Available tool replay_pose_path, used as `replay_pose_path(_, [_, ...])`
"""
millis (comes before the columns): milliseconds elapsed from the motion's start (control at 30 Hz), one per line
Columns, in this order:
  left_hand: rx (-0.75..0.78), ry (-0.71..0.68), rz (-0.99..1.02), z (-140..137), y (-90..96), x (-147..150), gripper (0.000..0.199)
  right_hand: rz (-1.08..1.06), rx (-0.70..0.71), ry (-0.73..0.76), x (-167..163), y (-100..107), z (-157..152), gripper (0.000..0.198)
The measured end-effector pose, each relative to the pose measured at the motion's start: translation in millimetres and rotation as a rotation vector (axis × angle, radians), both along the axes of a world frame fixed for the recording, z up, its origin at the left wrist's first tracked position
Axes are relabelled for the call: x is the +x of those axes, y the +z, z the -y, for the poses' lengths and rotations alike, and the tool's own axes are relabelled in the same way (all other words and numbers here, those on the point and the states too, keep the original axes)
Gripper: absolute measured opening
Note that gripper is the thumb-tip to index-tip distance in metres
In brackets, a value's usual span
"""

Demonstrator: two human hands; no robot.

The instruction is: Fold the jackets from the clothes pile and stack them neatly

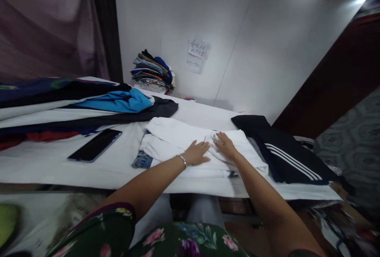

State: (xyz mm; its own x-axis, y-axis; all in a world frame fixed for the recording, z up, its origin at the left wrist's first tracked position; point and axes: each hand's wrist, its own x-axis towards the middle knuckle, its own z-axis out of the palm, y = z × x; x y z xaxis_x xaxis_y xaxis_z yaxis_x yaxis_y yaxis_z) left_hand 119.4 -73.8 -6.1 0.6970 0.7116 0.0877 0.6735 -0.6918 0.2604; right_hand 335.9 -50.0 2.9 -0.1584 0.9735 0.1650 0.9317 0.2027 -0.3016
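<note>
White trousers (169, 138) lie folded on the white-covered table in front of me, with a bit of blue denim (143, 159) showing from under their left end. My left hand (196, 154) rests flat on the middle of the white cloth, fingers stretched out toward the right. Just to its right, my right hand (225, 146) presses on the same garment with spread fingers, beside some wrinkled fabric. The two hands are close together but apart. Neither one grips anything that I can see.
A black phone (95, 145) lies at left, below a long heap of clothes (118, 100). Folded black trousers with white stripes (285, 150) lie at right. A stack of folded clothes (152, 71) stands at the back by the wall, which carries handwritten paper notes (198, 49).
</note>
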Motion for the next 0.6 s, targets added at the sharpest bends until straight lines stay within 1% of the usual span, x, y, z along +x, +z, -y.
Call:
replay_pose_path(67, [0.006,0.044,0.016,3,5.0,-7,0.059,0.076,-0.113,0.013,-23,-5,4,0.058])
replay_pose_path(100, [0.01,0.081,0.026,4,8.5,-14,0.055,0.11,-0.148,0.007,-29,-8,5,0.057])
replay_pose_path(167, [0.019,0.194,0.055,2,17.7,-34,0.047,0.143,-0.17,-0.009,-34,-12,8,0.057])
replay_pose_path(200, [0.026,0.274,0.076,-1,22.8,-48,0.044,0.143,-0.171,-0.013,-34,-13,9,0.056])
replay_pose_path(267, [0.038,0.478,0.135,-8,32.7,-82,0.044,0.132,-0.173,-0.014,-32,-13,10,0.056])
replay_pose_path(333, [0.027,0.723,0.205,-15,39.9,-120,0.049,0.125,-0.174,-0.014,-29,-13,10,0.056])
replay_pose_path(400, [-0.04,0.951,0.277,-22,43.1,-154,0.057,0.134,-0.175,-0.017,-28,-13,10,0.056])
replay_pose_path(467, [-0.145,1.111,0.352,-26,42.9,-178,0.064,0.145,-0.176,-0.018,-28,-14,9,0.056])
replay_pose_path(533, [-0.234,1.185,0.444,-28,40.8,-190,0.067,0.148,-0.179,-0.014,-29,-14,8,0.056])
replay_pose_path(600, [-0.279,1.19,0.559,-30,38.4,-191,0.064,0.148,-0.185,-0.017,-29,-14,7,0.056])
